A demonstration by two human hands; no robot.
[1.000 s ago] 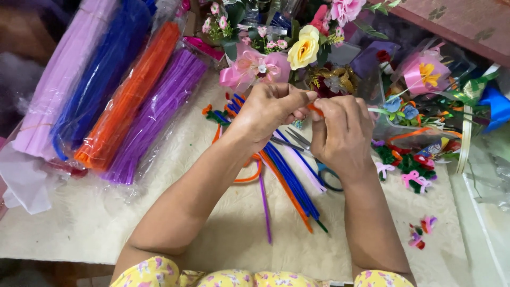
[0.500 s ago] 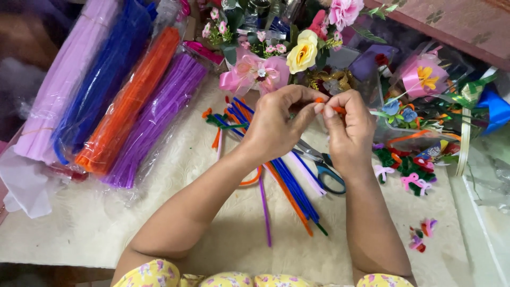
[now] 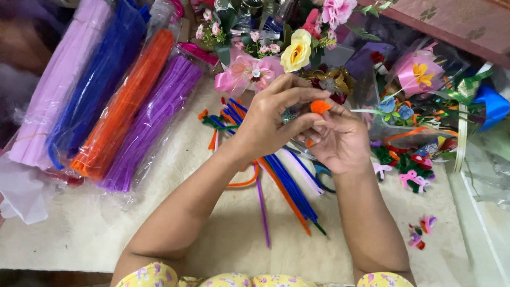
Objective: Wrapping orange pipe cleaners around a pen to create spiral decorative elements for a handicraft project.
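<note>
Fingertips of the left hand and right hand, now pressed closer together, pinch an orange pipe cleaner curled tighter than a second ago, at twelve o'clock of the loose stems.

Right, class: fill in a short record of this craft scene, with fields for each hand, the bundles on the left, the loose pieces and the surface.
left hand: fingers pinch the orange pipe-cleaner piece
right hand: cupped under the same piece, fingertips touching it
packed bundles: lilac, blue, orange, purple, each in clear wrap
loose stems: blue, orange, purple, lying below the hands
yellow artificial rose: behind the hands
surface: pale mat
</note>
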